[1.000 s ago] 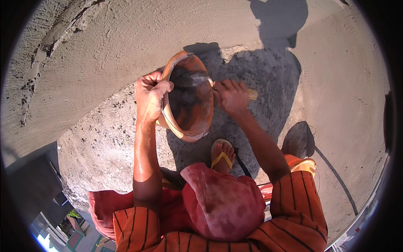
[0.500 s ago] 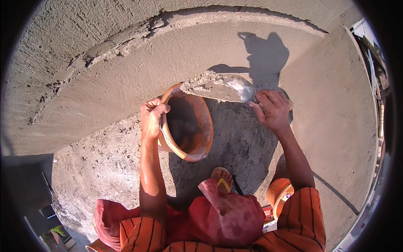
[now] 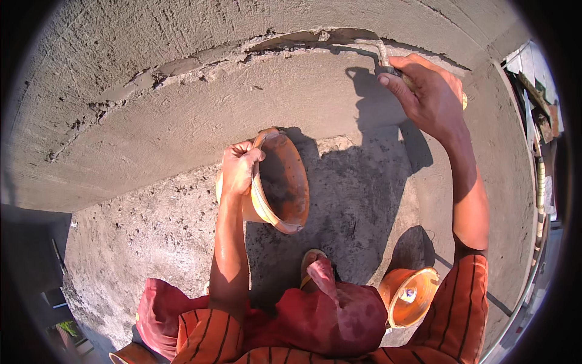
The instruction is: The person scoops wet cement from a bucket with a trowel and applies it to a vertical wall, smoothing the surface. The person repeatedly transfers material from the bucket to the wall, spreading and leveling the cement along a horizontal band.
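An orange bucket (image 3: pixel 297 191) hangs tilted before me, grey residue coating its inside. My left hand (image 3: pixel 240 168) is closed around its rim on the left side. Up at the wall, my right hand (image 3: pixel 427 91) grips the handle of a trowel (image 3: pixel 383 53). The trowel's blade lies edge-on along a rough seam (image 3: pixel 200 65) in the grey plastered wall (image 3: pixel 236 100), so its face is mostly hidden. Wet mortar shows at the seam near the blade.
A second orange bucket (image 3: pixel 403 306) stands by my right leg with something small and pale inside. At lower left, another orange rim (image 3: pixel 130 355) shows. Rough concrete floor (image 3: pixel 157 224) lies below. Boards and debris (image 3: pixel 539 109) are beyond the right wall.
My right hand has raised the mortar-loaded trowel from above the bucket to the wall seam and turned its blade against it. The left hand and bucket have shifted slightly right.
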Tool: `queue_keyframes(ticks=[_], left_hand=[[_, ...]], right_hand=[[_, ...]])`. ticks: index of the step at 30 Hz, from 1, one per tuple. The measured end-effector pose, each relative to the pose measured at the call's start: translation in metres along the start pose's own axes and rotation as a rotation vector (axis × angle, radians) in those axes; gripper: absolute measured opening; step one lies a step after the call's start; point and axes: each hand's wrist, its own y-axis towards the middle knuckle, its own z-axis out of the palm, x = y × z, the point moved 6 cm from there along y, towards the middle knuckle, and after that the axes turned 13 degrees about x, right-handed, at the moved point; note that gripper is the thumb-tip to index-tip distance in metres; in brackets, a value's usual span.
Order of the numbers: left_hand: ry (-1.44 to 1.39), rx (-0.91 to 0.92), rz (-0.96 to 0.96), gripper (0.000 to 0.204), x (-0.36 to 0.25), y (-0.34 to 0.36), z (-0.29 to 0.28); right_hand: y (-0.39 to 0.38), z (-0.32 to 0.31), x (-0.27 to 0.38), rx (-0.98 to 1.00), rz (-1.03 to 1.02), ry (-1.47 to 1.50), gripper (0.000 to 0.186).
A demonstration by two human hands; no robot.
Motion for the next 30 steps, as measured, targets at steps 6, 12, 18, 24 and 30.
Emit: queue_keyframes(ticks=[6, 12, 18, 24, 30], left_hand=[[-0.027, -0.011, 0.019, 0.024, 0.0, 0.002, -0.006], [-0.124, -0.004, 0.06, 0.026, 0.006, 0.002, -0.021], [-0.124, -0.032, 0.047, 0.025, 0.001, -0.012, -0.046], [-0.099, -0.027, 0.093, 0.025, 0.001, -0.013, -0.028], [0.019, -0.106, 0.097, 0.022, 0.003, -0.026, -0.007]], right_hand=[[-0.005, -0.001, -0.006, -0.053, 0.011, 0.029, 0.03], [-0.017, 0.003, -0.015, -0.093, 0.014, 0.028, 0.031], [-0.06, 0.03, -0.027, -0.316, 0.065, 0.616, 0.026], [-0.169, 0.226, 0.048, 0.575, 0.323, 0.616, 0.029], [-0.163, 0.227, 0.057, 0.588, 0.275, 0.456, 0.03]])
